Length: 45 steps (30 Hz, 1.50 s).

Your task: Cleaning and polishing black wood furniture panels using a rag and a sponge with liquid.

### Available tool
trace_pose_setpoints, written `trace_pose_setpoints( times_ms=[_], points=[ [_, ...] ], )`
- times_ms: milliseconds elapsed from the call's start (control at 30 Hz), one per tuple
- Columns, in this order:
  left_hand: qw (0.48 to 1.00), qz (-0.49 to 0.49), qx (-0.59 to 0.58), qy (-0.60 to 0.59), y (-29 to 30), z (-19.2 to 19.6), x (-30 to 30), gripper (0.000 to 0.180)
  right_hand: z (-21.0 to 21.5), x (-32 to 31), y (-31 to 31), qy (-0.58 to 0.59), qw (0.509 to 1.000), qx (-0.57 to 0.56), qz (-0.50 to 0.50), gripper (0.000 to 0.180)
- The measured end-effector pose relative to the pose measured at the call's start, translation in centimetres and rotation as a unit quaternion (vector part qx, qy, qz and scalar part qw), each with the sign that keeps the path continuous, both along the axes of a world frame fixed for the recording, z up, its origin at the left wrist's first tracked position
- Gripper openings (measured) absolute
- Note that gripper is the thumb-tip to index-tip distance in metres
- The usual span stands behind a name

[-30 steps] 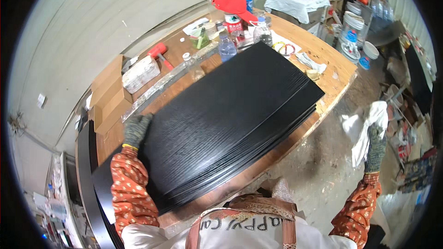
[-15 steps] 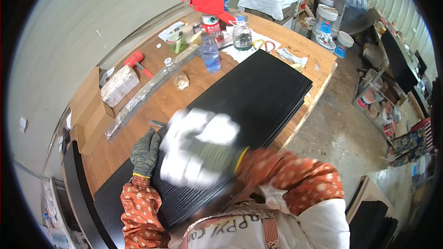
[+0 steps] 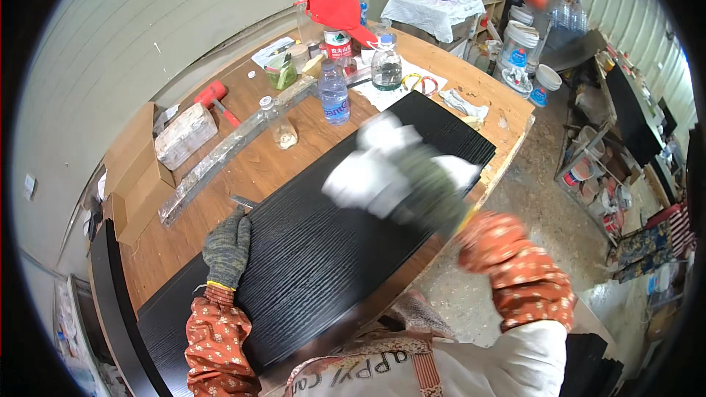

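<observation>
A stack of long black wood-grained boards [image 3: 316,250] lies slantwise over the brown table. My left hand [image 3: 228,248], in a grey knit glove, rests flat along the far-left edge of the top board, fingers stretched out. Close to its fingertips lies a small grey metal piece [image 3: 243,201]. My right hand [image 3: 434,184], gloved too and smeared by motion, holds a bunched white cloth [image 3: 366,182] over the right half of the top board. Whether the cloth touches the surface I cannot tell. My right fingers are mostly hidden by blur.
Behind the boards stand a water bottle [image 3: 334,94], a jar [image 3: 386,66] and a red cap [image 3: 340,13]. At left are an open cardboard box [image 3: 143,184], a whitish block [image 3: 185,137], a red mallet [image 3: 213,95] and a long grey bar [image 3: 235,151]. Buckets [image 3: 518,48] stand beyond the table.
My right hand has swept the white cloth rightward and away from me along the board, away from my left hand. My left hand keeps its place on the board's edge.
</observation>
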State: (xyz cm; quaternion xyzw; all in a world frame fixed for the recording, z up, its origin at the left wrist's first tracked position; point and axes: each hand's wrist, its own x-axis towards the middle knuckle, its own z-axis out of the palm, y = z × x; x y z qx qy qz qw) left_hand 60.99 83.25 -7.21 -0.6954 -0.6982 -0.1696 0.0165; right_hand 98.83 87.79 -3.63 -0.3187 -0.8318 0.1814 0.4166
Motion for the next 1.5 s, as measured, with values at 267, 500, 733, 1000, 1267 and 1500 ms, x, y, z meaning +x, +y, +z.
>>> trace_pose_setpoints(
  times_ms=[267, 500, 733, 1000, 1267, 1500],
  points=[
    [0.998, -0.015, 0.039, -0.045, 0.0, -0.4, 0.7, 0.036, -4.8, 5.9, 7.0, -0.133, 0.968, 0.18, -0.109, 0.052],
    [0.978, -0.097, 0.123, -0.138, 2.6, 2.8, 11.6, 0.085, 3.6, 17.4, 11.6, -0.039, 0.999, 0.003, -0.03, 0.061],
    [0.909, -0.387, 0.008, 0.155, 7.7, 3.8, 29.3, 0.068, 2.2, 21.4, 9.7, -0.085, 0.982, 0.007, 0.168, 0.055],
    [0.947, -0.297, 0.007, 0.121, 8.7, 2.6, 34.6, 0.056, -9.3, 31.6, 19.7, -0.365, 0.89, -0.167, -0.216, 0.067],
    [0.919, -0.032, -0.03, -0.392, 9.3, -2.5, 23.7, 0.054, -6.4, 27.3, 24.5, -0.306, 0.92, 0.024, -0.243, 0.048],
    [0.992, 0.018, 0.056, 0.109, 10.7, -1.0, 23.6, 0.056, -14.3, 29.4, 16.7, -0.393, 0.91, 0.032, -0.131, 0.03]
  ],
)
